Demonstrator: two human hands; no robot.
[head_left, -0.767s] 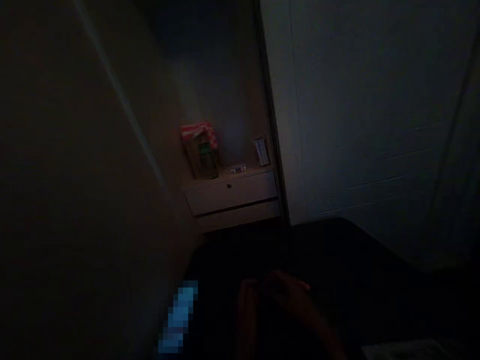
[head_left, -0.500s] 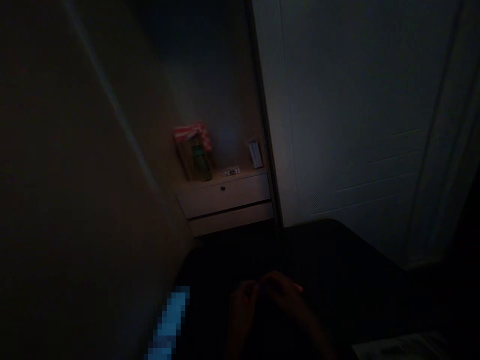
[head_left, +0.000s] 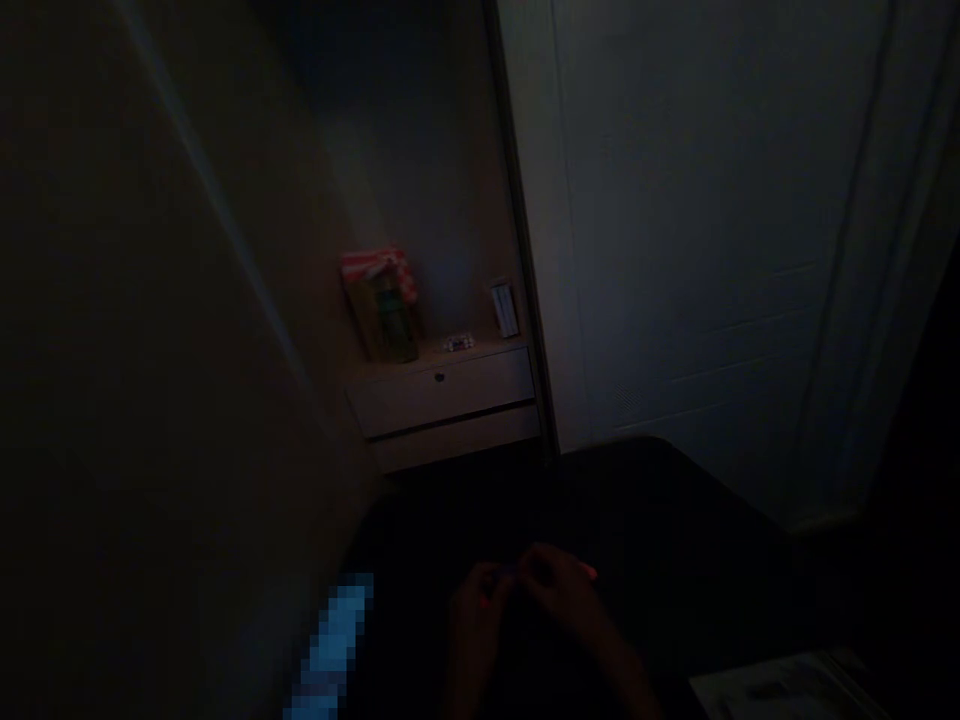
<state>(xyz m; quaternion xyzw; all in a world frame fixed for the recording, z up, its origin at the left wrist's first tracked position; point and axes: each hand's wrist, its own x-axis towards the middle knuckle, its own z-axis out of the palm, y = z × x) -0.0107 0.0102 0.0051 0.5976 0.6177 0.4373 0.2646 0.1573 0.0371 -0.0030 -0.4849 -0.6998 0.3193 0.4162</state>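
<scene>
The scene is very dark. My left hand (head_left: 478,600) and my right hand (head_left: 555,585) meet fingertip to fingertip at the lower middle, above a black surface (head_left: 637,510). Both have their fingers bent inward. Between the fingertips is a small, dim purplish thing (head_left: 508,571), too dark to make out. Small red glints show beside the left fingers and at the outer edge of the right hand.
Beyond the hands, a drawer unit (head_left: 480,385) bears a green bottle (head_left: 395,325), a red-and-white item (head_left: 375,263) and a small upright stack (head_left: 504,310). A pale panel (head_left: 675,220) stands right. A flat pale item (head_left: 780,685) lies lower right; a pixelated blue strip (head_left: 330,650) lower left.
The view has shifted slightly, so the shelf items sit a little further left. The left hand has tilted slightly, and the purplish thing between the fingertips shows more. The hands remain together.
</scene>
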